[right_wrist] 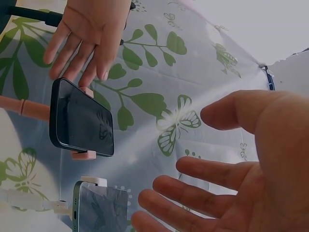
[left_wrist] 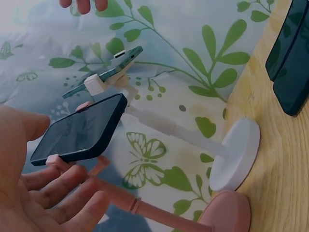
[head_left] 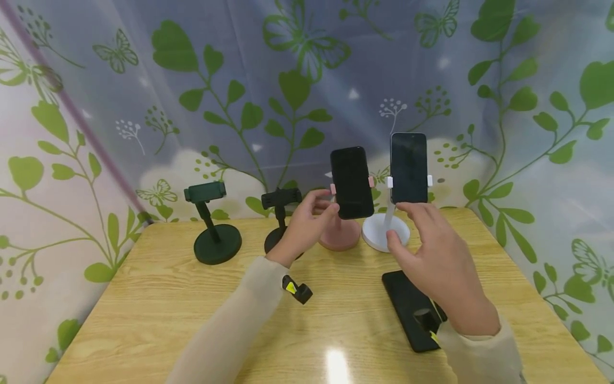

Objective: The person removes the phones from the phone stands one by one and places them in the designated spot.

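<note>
Well, leafy cloth (head_left: 230, 69) hangs beyond my tabletop (head_left: 158, 309); my left hand (head_left: 307, 226), relaxed, is beside the black phone (head_left: 352, 183) in the far pink stand (head_left: 341, 239), my right hand (head_left: 438, 258), loose, near the white-clamped phone (head_left: 409, 168).

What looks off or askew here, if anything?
Only a minor tilt: the black phone in the pink stand leans slightly sideways in the head view, while the neighbouring phone in the white stand looks nearly upright. Could be viewing angle. No spill or damage visible.

Head view looks down; wrist views share pink stand (head_left: 339, 239)
</note>
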{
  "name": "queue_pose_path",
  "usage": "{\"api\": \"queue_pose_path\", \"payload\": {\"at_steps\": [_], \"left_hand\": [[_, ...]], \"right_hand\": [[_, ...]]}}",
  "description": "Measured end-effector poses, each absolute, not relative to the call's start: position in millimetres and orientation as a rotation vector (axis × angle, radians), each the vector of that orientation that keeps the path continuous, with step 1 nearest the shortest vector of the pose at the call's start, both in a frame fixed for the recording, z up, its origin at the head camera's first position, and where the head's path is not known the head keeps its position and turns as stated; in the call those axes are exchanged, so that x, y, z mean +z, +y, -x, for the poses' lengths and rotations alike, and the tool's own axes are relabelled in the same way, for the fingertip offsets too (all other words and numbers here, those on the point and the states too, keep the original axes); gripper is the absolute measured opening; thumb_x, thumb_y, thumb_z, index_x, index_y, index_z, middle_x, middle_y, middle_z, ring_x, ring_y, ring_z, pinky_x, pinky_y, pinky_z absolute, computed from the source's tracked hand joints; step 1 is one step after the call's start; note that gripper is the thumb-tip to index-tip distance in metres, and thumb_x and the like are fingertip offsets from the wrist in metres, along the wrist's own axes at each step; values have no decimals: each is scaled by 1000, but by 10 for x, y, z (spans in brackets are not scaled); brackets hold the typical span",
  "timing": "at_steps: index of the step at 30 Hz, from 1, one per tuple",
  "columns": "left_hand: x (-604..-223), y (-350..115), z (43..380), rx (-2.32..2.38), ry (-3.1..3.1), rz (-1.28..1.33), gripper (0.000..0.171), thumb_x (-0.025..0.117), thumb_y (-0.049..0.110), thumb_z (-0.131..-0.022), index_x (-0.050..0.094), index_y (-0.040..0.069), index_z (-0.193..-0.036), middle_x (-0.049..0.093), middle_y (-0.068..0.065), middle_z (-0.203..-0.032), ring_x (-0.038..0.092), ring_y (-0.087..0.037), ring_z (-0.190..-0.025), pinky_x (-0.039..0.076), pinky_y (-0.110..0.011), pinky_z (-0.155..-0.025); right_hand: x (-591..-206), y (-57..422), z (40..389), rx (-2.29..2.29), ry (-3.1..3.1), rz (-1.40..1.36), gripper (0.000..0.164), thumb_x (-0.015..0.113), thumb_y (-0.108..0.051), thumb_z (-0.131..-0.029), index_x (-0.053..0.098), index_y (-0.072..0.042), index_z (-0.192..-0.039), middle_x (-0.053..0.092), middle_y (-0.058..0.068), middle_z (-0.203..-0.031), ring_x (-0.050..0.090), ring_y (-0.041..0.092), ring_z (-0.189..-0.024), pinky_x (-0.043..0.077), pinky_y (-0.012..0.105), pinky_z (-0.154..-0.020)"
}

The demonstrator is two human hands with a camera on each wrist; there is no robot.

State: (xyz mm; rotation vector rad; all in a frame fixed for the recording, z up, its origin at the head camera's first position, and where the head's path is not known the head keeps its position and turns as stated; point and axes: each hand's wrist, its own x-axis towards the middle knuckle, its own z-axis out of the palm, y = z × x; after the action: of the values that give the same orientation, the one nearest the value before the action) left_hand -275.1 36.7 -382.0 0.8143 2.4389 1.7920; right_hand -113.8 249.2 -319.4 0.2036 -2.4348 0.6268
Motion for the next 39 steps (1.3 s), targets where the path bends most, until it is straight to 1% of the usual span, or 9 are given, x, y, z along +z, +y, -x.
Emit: {"api": "queue_pose_path", "payload": {"at_steps": [5, 9, 15, 22, 27, 29, 31, 36, 39], "left_hand": [[-3867, 454, 2776, 1963, 2171, -727, 60, 59, 39, -107, 36, 18, -159, 66, -8, -129, 64, -29, -118, 48, -43, -108], [-3901, 521, 2787, 2099, 1907, -611, 66, 58, 33, -108, 26, 17, -163, 62, -16, -136, 65, -35, -119, 45, -50, -112], [-3926, 657, 2824, 2188, 1770, -449, 66, 59, 30, -107, 27, 13, -161, 59, -18, -143, 63, -32, -126, 43, -51, -113], [-3990, 741, 2850, 2317, 1716, -371, 45, 62, 19, -106, 43, 4, -143, 61, -19, -137, 67, -24, -115, 54, -39, -101], [-4003, 745, 2802, 2345, 1769, -389, 25, 69, 15, -102, 50, 7, -115, 68, -13, -111, 72, -18, -94, 61, -40, -88], [-4003, 721, 2778, 2324, 1797, -412, 24, 70, 14, -101, 50, 8, -113, 69, -12, -107, 73, -20, -94, 61, -42, -87], [-4002, 693, 2751, 2306, 1823, -447, 27, 70, 12, -100, 50, 9, -119, 71, -14, -110, 74, -22, -94, 61, -42, -86], [-4046, 608, 2667, 2244, 1930, -615, 59, 69, 10, -100, 45, 16, -153, 71, -19, -120, 73, -22, -102, 61, -36, -84], [-4083, 577, 2589, 2186, 1962, -731, 61, 69, 11, -101, 44, 14, -156, 70, -20, -122, 71, -20, -104, 61, -34, -83]], "right_hand": [[-3202, 2485, 1137, 637, -2455, -204, 42, 70, -23, -97, 62, -6, -135, 62, 13, -127, 63, 33, -110, 54, 52, -72], [-3205, 2475, 1140, 643, -2467, -220, 42, 69, -23, -98, 61, -6, -136, 61, 13, -129, 63, 33, -110, 54, 51, -72], [-3189, 2476, 1123, 652, -2496, -224, 42, 68, -24, -99, 60, -7, -136, 61, 12, -129, 62, 31, -107, 53, 50, -72], [-3191, 2467, 1117, 656, -2538, -235, 44, 67, -28, -100, 59, -8, -138, 59, 11, -131, 63, 30, -109, 54, 48, -72], [-3208, 2448, 1130, 641, -2540, -231, 45, 67, -29, -99, 59, -8, -137, 59, 9, -129, 63, 27, -105, 52, 44, -69], [-3203, 2431, 1128, 648, -2561, -221, 45, 66, -30, -99, 59, -10, -138, 58, 9, -128, 63, 27, -103, 51, 42, -68], [-3199, 2422, 1125, 652, -2573, -218, 44, 65, -30, -99, 59, -10, -138, 58, 9, -128, 63, 27, -102, 51, 42, -67], [-3191, 2416, 1119, 658, -2609, -212, 45, 64, -32, -101, 57, -10, -140, 57, 10, -132, 64, 28, -105, 53, 47, -70], [-3195, 2415, 1109, 664, -2626, -212, 46, 64, -32, -101, 57, -11, -142, 57, 10, -134, 64, 29, -105, 53, 46, -69]]}}
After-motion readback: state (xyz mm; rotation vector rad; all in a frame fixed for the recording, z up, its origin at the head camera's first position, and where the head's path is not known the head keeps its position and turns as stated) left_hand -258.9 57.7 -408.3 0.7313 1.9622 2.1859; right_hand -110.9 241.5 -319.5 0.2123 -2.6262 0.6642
